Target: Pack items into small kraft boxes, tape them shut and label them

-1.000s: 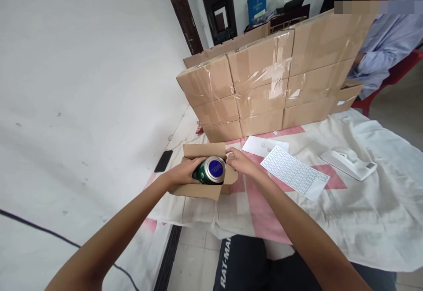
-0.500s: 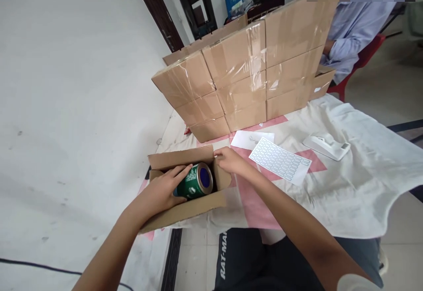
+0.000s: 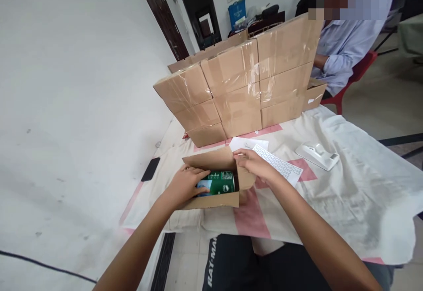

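— Right, what have the hands got?

— My left hand (image 3: 185,187) lies flat over the can (image 3: 218,182), fingers spread along its side, pressing rather than clasping. My right hand (image 3: 253,164) pinches the edge of a flap (image 3: 246,179) between thumb and fingers.

— And where is the can?

— On its side inside the open box (image 3: 214,200), which sits at the near edge of the table (image 3: 346,203).

— How would it handle?

— I'd judge it stiff and smooth, so likely to roll or slip; best taken round the body, not by the ends. The flaps look thin and bendy; hold them near the fold.

— What's around?

— A label sheet (image 3: 280,167) just beside my right hand, a tape dispenser (image 3: 317,155) further right, a phone (image 3: 150,169) to the left, taped boxes (image 3: 244,79) stacked behind, and a person's sleeve (image 3: 340,57) beyond them.
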Action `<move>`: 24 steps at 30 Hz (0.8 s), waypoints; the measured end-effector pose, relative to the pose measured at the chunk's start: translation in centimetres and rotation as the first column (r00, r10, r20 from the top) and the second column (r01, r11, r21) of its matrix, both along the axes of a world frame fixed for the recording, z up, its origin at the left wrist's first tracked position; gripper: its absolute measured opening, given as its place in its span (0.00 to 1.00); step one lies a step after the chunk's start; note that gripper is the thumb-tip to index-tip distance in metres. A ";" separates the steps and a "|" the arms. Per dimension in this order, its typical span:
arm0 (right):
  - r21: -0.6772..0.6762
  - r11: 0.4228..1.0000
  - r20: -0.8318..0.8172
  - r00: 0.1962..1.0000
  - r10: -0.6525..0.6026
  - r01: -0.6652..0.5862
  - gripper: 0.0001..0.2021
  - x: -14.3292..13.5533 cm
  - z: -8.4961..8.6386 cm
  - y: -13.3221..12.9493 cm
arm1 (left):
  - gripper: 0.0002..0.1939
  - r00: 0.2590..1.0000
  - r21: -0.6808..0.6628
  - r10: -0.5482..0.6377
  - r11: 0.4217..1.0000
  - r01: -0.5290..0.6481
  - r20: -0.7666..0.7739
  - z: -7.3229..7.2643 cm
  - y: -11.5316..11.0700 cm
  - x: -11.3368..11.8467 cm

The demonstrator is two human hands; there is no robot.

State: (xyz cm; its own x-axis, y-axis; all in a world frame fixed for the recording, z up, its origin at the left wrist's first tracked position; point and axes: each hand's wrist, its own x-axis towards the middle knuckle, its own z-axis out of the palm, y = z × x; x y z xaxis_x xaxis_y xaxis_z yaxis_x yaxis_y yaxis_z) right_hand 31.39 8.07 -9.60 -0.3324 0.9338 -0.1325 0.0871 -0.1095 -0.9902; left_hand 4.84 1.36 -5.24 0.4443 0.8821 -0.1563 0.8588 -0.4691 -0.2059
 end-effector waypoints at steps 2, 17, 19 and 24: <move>-0.056 0.998 -0.026 1.000 0.006 -0.008 0.23 1.3 -0.6 0.5 | 0.27 1.000 0.025 -0.005 1.000 0.005 0.019 0.0 -0.1 -0.4; 0.079 0.951 -0.480 0.848 -0.226 0.298 0.24 -0.8 -5.2 0.1 | 0.36 0.417 0.151 0.017 0.918 -0.366 0.909 -2.9 -2.8 -5.2; 0.381 0.866 -0.416 0.897 -0.151 0.323 0.25 -0.6 -6.8 -0.7 | 0.51 0.364 0.115 0.020 0.932 -0.344 0.931 -6.1 -3.9 -5.7; 0.764 0.642 -0.074 0.997 -0.017 0.068 0.33 -0.2 -8.8 -1.6 | 0.42 0.232 0.056 0.052 0.898 -0.437 0.971 -10.6 -4.5 -4.8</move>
State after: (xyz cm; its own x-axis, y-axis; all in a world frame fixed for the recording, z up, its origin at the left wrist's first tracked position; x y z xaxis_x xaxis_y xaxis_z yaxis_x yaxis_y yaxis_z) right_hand 31.20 6.48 -18.42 -0.2728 0.7063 0.6532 0.0447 0.6876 -0.7248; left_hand 0.01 -3.13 -15.82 -0.1468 0.8832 0.4454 0.5831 -0.2864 0.7602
